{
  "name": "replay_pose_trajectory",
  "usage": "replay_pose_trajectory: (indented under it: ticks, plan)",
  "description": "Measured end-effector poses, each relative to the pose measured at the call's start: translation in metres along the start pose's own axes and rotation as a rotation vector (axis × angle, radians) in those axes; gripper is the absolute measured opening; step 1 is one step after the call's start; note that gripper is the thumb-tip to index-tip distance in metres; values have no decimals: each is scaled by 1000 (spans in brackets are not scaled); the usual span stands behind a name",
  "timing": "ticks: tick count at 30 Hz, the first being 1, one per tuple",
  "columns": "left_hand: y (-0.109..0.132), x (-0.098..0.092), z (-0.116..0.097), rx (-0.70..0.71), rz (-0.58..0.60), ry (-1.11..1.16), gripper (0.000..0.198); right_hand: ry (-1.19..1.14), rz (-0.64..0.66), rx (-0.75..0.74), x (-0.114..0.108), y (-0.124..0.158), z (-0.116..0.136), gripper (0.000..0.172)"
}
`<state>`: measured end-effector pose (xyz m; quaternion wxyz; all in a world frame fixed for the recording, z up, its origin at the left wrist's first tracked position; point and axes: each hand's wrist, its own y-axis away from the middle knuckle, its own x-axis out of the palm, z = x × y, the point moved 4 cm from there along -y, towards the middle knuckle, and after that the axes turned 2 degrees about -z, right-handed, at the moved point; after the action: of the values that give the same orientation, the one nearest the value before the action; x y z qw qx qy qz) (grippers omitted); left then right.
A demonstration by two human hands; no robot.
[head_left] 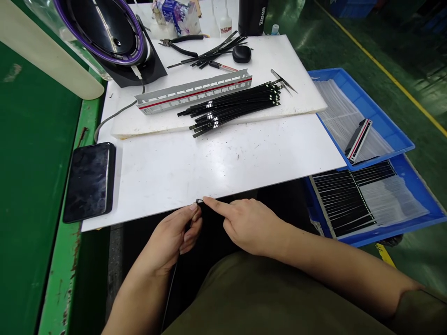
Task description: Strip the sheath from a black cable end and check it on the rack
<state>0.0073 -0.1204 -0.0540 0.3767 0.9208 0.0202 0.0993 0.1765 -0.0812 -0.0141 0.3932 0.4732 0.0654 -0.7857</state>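
Strip mostly hidden, seemingly pinched by left hand.

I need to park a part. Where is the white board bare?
The near half of the white board, between the phone and the blue tray, is bare. The raised slab behind is crowded with black strips and a metal rail.

Glossy phone — smooth white board.

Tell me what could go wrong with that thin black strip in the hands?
The black strip, pinched by the left hand at the tabletop edge with a fingertip of the right hand on its end, might bend or slip to the floor. The pile of strips overhangs its white board and could slide.
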Motion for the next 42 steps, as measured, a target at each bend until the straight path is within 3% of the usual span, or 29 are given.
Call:
replay_pose_trajectory:
  ticks: [21, 28, 37, 42]
  plan:
    - [1, 0, 2, 22, 19, 10, 38, 244, 3, 12, 0, 1, 6, 64]
    - [11, -2, -2, 86, 11, 52, 28, -42, -72, 0, 5, 6, -10, 66]
    - [5, 1, 6, -98, 172, 352, 36, -25, -42, 33, -2, 5, -7, 65]
    - [0, 2, 9, -136, 173, 375, 33, -3, 2, 15, -3, 1, -2, 65]
